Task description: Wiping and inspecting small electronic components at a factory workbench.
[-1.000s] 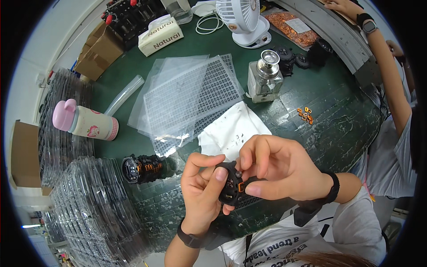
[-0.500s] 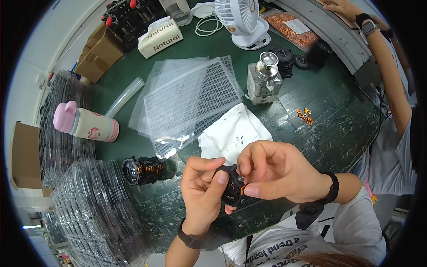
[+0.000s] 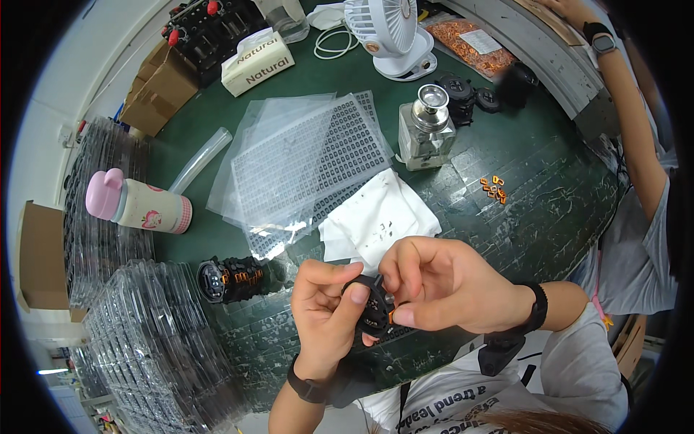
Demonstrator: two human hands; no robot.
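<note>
Between my hands is a round black watch case (image 3: 374, 309) with a small orange piece (image 3: 391, 317) at its right side. My left hand (image 3: 325, 307) grips the case, thumb across its face and fingers behind. At the case's right edge, my right hand (image 3: 441, 286) has its thumb against the orange piece and its fingers curled close by; whether it pinches anything is hidden. Beyond the hands lies a folded white cloth (image 3: 379, 217) with small dark bits on it. A row of black watch cases with orange pieces (image 3: 231, 280) stands left of my left hand.
Printed clear sheets (image 3: 303, 159) cover the middle of the green table. A glass pump bottle (image 3: 426, 134), loose orange pieces (image 3: 494, 189) and a white fan (image 3: 390, 36) lie beyond my right hand. Stacked clear trays (image 3: 159, 340) and a bottle (image 3: 141, 202) stand left. Another person's arm (image 3: 632, 101) is at right.
My right hand has shifted slightly left and down, still at the case's edge. The case has turned a little in my left hand. The other person's arm at the right has moved slightly.
</note>
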